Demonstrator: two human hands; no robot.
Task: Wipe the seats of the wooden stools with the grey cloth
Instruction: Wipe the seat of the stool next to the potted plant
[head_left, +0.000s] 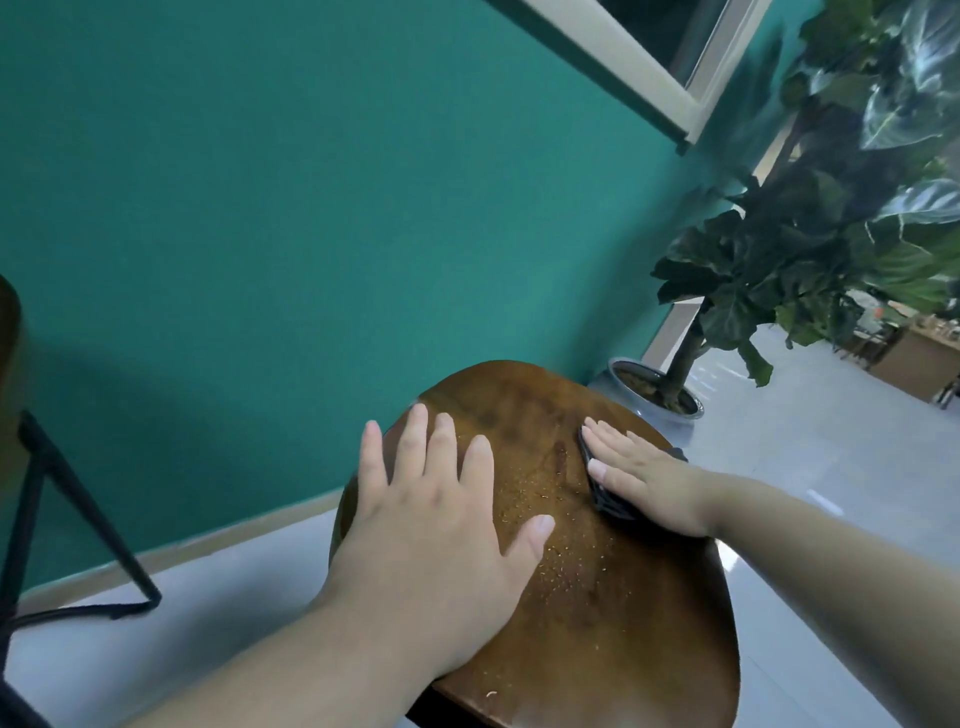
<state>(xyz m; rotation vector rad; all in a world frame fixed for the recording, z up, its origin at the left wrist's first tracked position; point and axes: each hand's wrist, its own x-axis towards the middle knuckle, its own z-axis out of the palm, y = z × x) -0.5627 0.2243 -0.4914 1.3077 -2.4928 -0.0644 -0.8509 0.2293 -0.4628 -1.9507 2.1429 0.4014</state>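
A brown wooden stool seat (597, 597) fills the lower middle of the view, speckled with fine yellowish crumbs. My left hand (436, 514) lies flat on the seat's left side with straight, spread fingers. My right hand (644, 478) presses flat on the dark grey cloth (605, 499) on the seat's right side. Most of the cloth is hidden under that hand; only its left edge and a corner by the wrist show.
A second stool with black metal legs (62, 499) stands at the far left. A teal wall (311, 208) runs behind. A potted plant in a grey pot (654, 389) stands just beyond the seat, on a pale tiled floor (810, 441).
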